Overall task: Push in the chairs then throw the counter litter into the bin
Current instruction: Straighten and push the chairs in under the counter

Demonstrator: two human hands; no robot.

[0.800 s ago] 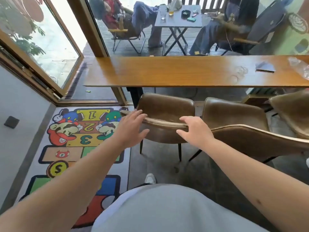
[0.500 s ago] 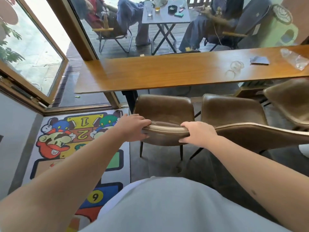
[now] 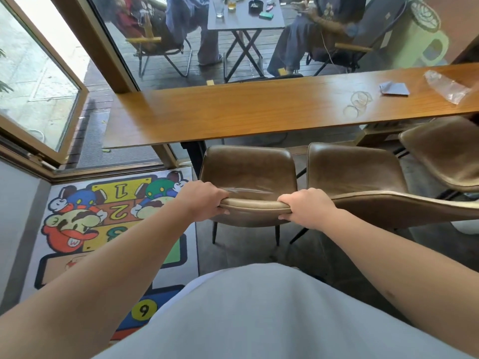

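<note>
The leftmost brown leather chair (image 3: 248, 169) stands in front of the long wooden counter (image 3: 233, 112), its seat just short of the counter's edge. My left hand (image 3: 204, 203) grips the left end of its backrest top, and my right hand (image 3: 305, 208) grips the right end. A second brown chair (image 3: 355, 169) stands right beside it, and a third (image 3: 440, 151) is further right. On the counter's right part lie a crumpled clear plastic wrapper (image 3: 448, 86), a folded grey paper (image 3: 394, 88) and clear plastic rings (image 3: 359, 102).
A colourful cartoon hopscotch rug (image 3: 90, 229) covers the floor at left. An open window frame (image 3: 44, 99) juts in at the far left. Behind the glass, people sit at a small outdoor table (image 3: 246, 14). No bin shows.
My hands went from hovering open over the backrest to closing on its top edge. The view has drawn closer to the counter.
</note>
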